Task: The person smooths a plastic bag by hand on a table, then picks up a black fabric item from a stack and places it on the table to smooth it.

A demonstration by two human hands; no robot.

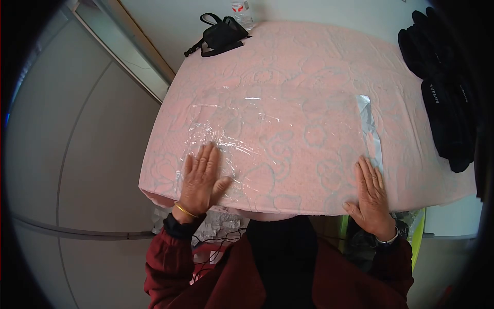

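Pink cloth [309,62] bears clear plastic [272,139], both hands [203,177] flat at its edges.

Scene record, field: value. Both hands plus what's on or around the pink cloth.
left hand: palm down on clear plastic sheet
right hand: palm down, fingertips at near end of whitish strip
surface: pink patterned cloth
far left: black strapped item, bottle beside it
right side: black items, some white lettering
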